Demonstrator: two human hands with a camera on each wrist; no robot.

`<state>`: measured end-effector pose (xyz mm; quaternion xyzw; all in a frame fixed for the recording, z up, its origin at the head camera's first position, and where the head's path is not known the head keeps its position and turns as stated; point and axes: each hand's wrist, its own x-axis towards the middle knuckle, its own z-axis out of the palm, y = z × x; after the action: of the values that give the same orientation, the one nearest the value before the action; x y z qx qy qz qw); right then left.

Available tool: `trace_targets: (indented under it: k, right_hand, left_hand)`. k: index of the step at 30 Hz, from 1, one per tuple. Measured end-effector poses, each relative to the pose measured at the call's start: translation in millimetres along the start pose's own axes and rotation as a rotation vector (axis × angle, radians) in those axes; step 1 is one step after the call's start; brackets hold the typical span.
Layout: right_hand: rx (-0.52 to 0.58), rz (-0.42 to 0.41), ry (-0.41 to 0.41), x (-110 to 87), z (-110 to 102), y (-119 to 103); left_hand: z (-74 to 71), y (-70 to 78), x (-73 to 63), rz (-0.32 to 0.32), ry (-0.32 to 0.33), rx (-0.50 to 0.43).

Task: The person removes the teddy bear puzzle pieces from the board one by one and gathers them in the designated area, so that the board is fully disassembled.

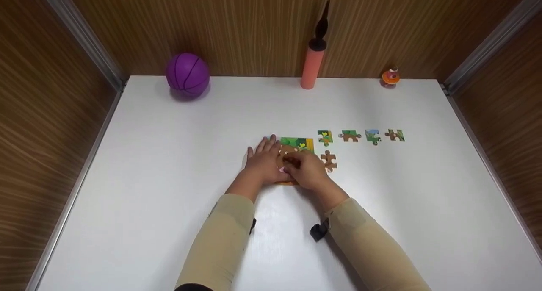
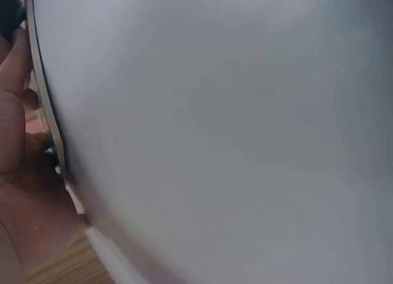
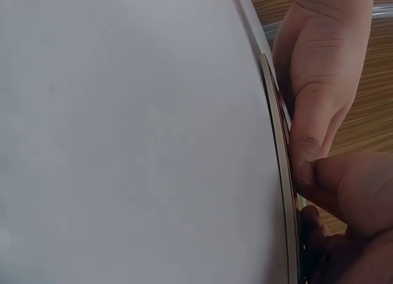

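A picture puzzle board (image 1: 310,145) with a brown bear, green leaves and an orange border lies on the white table. My left hand (image 1: 264,166) rests over its left part, fingers straight and spread. Above the board's middle, my right hand (image 1: 311,170) pinches a brown puzzle piece (image 1: 289,160) between thumb and fingers, which mostly hide it. A loose brown piece (image 1: 328,160) lies just right of the right hand. Both wrist views catch the board's thin edge (image 3: 279,142) side-on, with fingers at it.
Several loose puzzle pieces (image 1: 350,136) form a row right of the board. Along the back wall stand a purple ball (image 1: 188,75), a pink hand pump (image 1: 312,66) with a black nozzle, and a small orange toy (image 1: 390,77). Wood-grain panels enclose the table (image 1: 148,155).
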<state>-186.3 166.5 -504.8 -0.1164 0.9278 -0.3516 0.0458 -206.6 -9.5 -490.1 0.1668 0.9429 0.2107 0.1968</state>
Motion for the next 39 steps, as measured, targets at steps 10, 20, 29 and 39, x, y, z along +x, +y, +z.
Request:
trace_targets:
  k: [10, 20, 29, 39]
  right_hand:
    - [0.024, 0.067, -0.025, 4.6, -1.1, -5.8]
    - [0.073, 0.134, -0.014, 7.1, 0.5, -13.0]
    - [0.084, 0.147, -0.01, 7.7, 1.5, -15.8]
    - [0.061, 0.111, -0.003, 11.2, -0.7, -10.2]
  left_hand:
    - [-5.1, -21.2, 2.8, 0.014, 0.057, -0.116]
    - [-2.5, -25.3, 2.5, -0.009, 0.075, -0.09]
    - [-0.2, -27.3, 2.7, -0.018, 0.073, -0.107]
    - [1.1, -25.3, 3.3, -0.007, 0.076, -0.131]
